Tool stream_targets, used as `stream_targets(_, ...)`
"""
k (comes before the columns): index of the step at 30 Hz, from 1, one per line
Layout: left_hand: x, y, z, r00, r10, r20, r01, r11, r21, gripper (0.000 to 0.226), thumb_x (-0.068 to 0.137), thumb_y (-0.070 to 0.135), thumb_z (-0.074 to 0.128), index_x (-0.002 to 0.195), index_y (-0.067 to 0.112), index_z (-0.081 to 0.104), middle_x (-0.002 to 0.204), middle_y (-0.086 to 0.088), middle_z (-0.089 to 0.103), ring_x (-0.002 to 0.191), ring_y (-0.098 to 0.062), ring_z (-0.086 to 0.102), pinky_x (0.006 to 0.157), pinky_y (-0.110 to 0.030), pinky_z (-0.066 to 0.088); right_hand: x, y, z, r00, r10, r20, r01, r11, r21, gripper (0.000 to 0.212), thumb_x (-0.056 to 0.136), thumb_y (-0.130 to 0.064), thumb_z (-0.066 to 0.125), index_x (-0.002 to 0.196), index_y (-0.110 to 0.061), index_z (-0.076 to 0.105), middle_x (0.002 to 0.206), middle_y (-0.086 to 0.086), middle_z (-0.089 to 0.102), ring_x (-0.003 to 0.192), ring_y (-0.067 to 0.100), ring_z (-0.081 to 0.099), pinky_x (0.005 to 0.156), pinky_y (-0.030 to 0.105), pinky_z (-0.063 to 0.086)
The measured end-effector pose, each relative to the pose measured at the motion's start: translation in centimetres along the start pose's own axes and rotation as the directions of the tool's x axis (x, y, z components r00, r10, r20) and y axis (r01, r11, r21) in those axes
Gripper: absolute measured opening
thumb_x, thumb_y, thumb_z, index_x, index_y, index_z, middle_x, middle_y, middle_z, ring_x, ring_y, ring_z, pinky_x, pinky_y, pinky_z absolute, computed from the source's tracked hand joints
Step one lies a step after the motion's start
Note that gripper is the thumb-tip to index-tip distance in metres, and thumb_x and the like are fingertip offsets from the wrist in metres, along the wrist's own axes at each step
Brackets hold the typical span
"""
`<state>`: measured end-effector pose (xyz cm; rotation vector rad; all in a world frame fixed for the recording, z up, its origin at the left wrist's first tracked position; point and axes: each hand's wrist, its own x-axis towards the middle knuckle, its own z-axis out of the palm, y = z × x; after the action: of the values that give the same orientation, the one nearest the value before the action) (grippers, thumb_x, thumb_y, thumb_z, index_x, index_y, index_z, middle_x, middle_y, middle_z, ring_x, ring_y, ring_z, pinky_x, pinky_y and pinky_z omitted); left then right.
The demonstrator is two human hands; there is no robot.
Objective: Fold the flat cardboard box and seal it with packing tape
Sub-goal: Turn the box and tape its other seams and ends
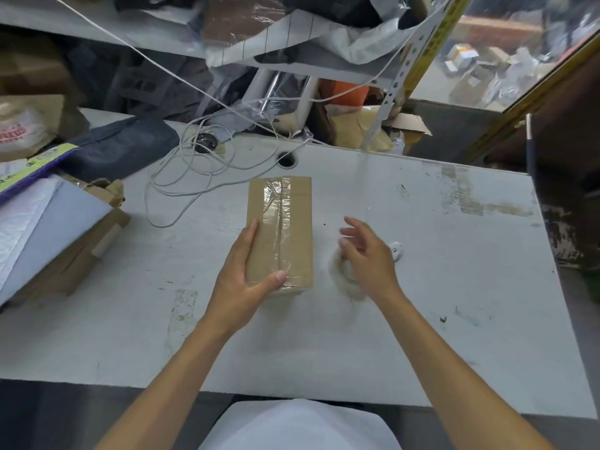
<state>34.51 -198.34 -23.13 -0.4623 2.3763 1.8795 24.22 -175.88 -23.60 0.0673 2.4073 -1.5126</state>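
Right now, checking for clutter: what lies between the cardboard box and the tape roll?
Only bare table, in the head view, between cardboard box and tape roll.

Soft even overhead light, wide-angle edge bending, motion-blurred right hand [367,254].

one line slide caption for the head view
Left hand holds a taped cardboard box on the table; right hand hovers above a blurred tape roll.

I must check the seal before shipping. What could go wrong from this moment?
The clear tape over the cardboard box seam looks wrinkled, so it may lift. The tape roll is blurred beside the open right hand and may roll away. The left hand grips only the near corner, so the box could shift.
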Motion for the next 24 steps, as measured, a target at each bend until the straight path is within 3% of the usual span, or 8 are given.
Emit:
stream_targets(2,0.1,0.5,0.3,0.999,0.012,-0.031,-0.011,0.998,0.057,0.093,0.071,0.058,0.072,0.151,0.054,0.024,0.158,0.016,0.033,0.143,-0.01,0.038,0.113,-0.047,0.042,1.5,2.5,-2.9,0.995,0.032,-0.092,-0.061,0.945,-0.322,0.037,0.095,-0.018,0.062,0.132,-0.018,0.059,0.126,0.003,0.065,0.115,0.02,0.062,0.098,0.035,0.049)
stream_targets(6,-0.5,2.4,1.6,0.974,0.091,-0.206,-0.027,0.956,0.292,0.079,0.076,0.051,0.065,0.15,0.036,0.04,0.165,0.005,0.024,0.148,-0.015,0.029,0.117,-0.051,0.034,4.4,5.4,-4.9,0.984,0.164,0.076,-0.05,0.651,-0.757,0.044,0.093,-0.024,0.062,0.135,-0.018,0.053,0.13,0.009,0.058,0.119,0.031,0.055,0.088,0.04,0.048)
stream_targets(8,-1.8,3.5,2.9,0.941,0.174,-0.292,-0.042,0.913,0.406,0.07,0.08,0.049,0.062,0.146,0.032,0.045,0.164,0.001,0.026,0.149,-0.021,0.027,0.116,-0.06,0.029,5.0,6.0,-4.5,0.976,0.177,0.128,-0.006,0.607,-0.795,0.023,0.09,-0.016,0.058,0.112,-0.012,0.061,0.109,0.012,0.066,0.105,0.034,0.061,0.072,0.034,0.044)
stream_targets(11,-4.5,4.7,5.9,0.851,0.425,-0.307,-0.237,0.834,0.498,0.055,0.084,0.035,0.063,0.135,0.017,0.057,0.155,-0.008,0.042,0.144,-0.027,0.035,0.108,-0.066,0.036,4.7,6.4,-4.4,0.985,0.135,0.108,-0.006,0.647,-0.762,0.008,0.088,-0.011,0.053,0.084,-0.009,0.06,0.079,0.009,0.062,0.085,0.034,0.063,0.061,0.031,0.035)
stream_targets(13,-6.2,5.3,8.9,0.798,0.554,-0.237,-0.395,0.778,0.489,0.044,0.087,0.023,0.065,0.128,0.007,0.063,0.145,-0.01,0.053,0.139,-0.027,0.045,0.107,-0.057,0.042,3.7,6.0,-5.4,0.987,0.116,0.111,-0.003,0.706,-0.708,0.012,0.088,-0.014,0.052,0.08,-0.008,0.06,0.073,0.005,0.06,0.076,0.03,0.059,0.059,0.031,0.035)
stream_targets(15,-7.3,5.7,11.8,0.803,0.575,-0.153,-0.471,0.772,0.427,0.041,0.087,0.017,0.065,0.126,0.003,0.064,0.138,-0.009,0.057,0.134,-0.021,0.051,0.108,-0.044,0.045,2.4,5.1,-7.1,0.992,0.085,0.092,-0.004,0.76,-0.649,0.014,0.087,-0.017,0.052,0.082,-0.007,0.061,0.075,0.005,0.06,0.072,0.027,0.055,0.056,0.031,0.035)
stream_targets(20,-6.3,5.6,15.5,0.951,0.296,-0.091,-0.264,0.929,0.257,0.077,0.079,0.041,0.072,0.145,0.016,0.043,0.143,0.001,0.049,0.13,-0.012,0.05,0.108,-0.029,0.042,-1.7,2.0,-12.2,0.997,-0.07,0.041,0.081,0.881,-0.466,0.014,0.087,-0.022,0.057,0.086,-0.013,0.067,0.079,0.001,0.067,0.076,0.023,0.06,0.064,0.036,0.047)
stream_targets(24,-5.4,7.9,16.9,0.997,-0.075,0.0,0.074,0.986,-0.147,0.113,0.05,0.055,0.084,0.148,0.04,0.03,0.138,0.012,0.049,0.106,-0.002,0.065,0.09,-0.024,0.055,-4.7,0.3,-14.5,0.991,-0.133,0.0,0.122,0.91,-0.397,0.01,0.086,-0.02,0.059,0.082,-0.017,0.067,0.077,-0.001,0.068,0.076,0.021,0.061,0.067,0.037,0.05)
